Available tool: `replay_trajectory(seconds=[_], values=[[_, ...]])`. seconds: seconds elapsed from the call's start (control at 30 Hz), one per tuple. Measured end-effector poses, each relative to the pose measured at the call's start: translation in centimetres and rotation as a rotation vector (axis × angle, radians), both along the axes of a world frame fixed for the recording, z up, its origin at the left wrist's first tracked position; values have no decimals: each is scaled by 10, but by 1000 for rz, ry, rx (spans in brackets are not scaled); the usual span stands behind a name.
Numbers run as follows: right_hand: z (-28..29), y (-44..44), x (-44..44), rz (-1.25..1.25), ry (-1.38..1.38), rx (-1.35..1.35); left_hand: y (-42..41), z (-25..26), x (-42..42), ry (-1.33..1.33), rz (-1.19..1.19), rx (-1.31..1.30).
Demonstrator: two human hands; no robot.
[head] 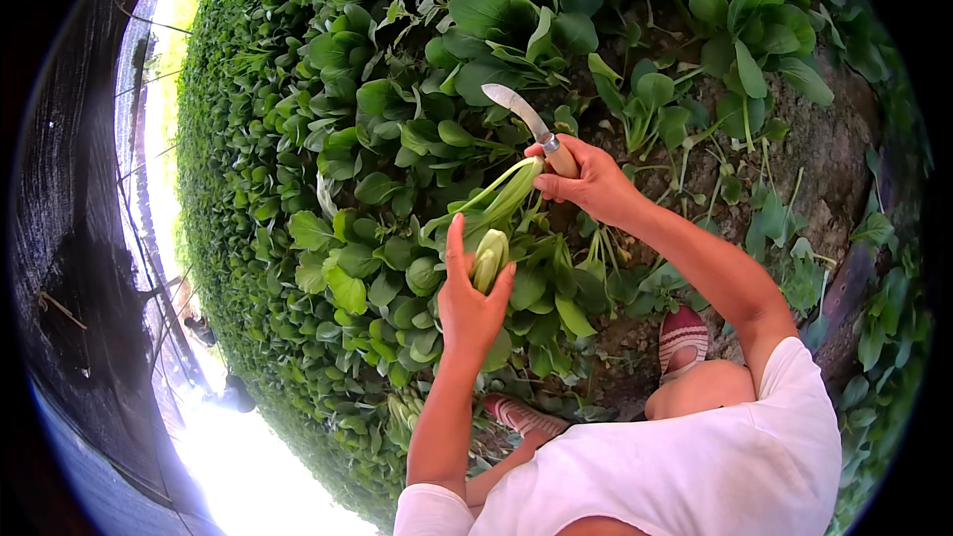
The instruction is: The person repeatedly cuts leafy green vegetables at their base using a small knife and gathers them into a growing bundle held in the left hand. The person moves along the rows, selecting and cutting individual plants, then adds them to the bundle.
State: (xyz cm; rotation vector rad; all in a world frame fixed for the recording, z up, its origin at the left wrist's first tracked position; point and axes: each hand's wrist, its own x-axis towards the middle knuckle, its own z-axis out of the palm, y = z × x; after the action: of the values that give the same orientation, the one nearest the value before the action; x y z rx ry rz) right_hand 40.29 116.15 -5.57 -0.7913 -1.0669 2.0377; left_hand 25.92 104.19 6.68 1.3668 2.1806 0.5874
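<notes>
My right hand (pixel 595 177) grips the wooden handle of a short knife with a curved metal blade (pixel 527 113). The blade points up and to the left. Between the thumb and fingers of that same hand is the pale base of a leafy green stalk (pixel 510 197), its stems trailing toward my left hand. My left hand (pixel 470 305) holds a bok choy head (pixel 491 259), cut end up, between its spread thumb and forefinger. Leaves and the hand itself hide its other fingers and the lower part of that head.
Dense bok choy plants (pixel 350 119) fill the bed ahead and to the left. Loose leaves and stems lie on bare soil (pixel 841 141) at right. Several pale-stemmed heads (pixel 406 408) lie beside my left forearm. My feet in striped shoes (pixel 682 339) rest close by.
</notes>
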Motion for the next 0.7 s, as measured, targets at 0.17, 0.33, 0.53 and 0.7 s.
replay_trajectory(seconds=[0.17,0.33,0.53,0.7], values=[[36,-17,9,57,279,-94,46,9,-4,320,-523,205],[34,7,33,-413,-428,807,76,26,-35,-169,-354,-23],[-7,0,67,-227,-883,752,81,54,14,-155,-499,-484],[-42,-45,65,370,-813,668,4,-39,-13,234,-492,-674]])
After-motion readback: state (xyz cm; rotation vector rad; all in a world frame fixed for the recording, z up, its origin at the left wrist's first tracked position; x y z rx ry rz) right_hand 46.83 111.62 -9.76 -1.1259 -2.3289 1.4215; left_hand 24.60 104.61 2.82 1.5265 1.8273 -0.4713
